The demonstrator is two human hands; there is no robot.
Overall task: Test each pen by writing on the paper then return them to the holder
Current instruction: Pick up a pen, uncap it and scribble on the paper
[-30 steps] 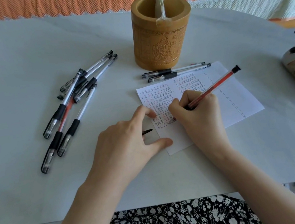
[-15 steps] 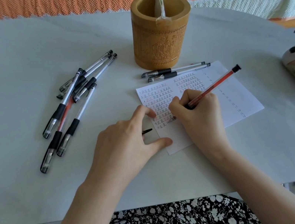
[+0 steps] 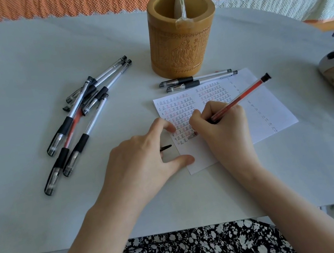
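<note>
Right hand (image 3: 224,130) is gripping the red pen (image 3: 243,97), tip writing on the paper (image 3: 270,113) in front of the holder (image 3: 182,53). Left hand (image 3: 139,162) is pressing the paper's edge, thumb and index spread; can't tell if it's holding the black piece (image 3: 166,148) under it.

Red pen (image 3: 243,97) tilted in right hand (image 3: 227,136), tip on paper (image 3: 270,113), lower-left rows. Bamboo holder (image 3: 183,42) upright behind. 2 pens (image 3: 198,79) at paper's far edge; pen pile (image 3: 80,118) on worktop, left.
</note>
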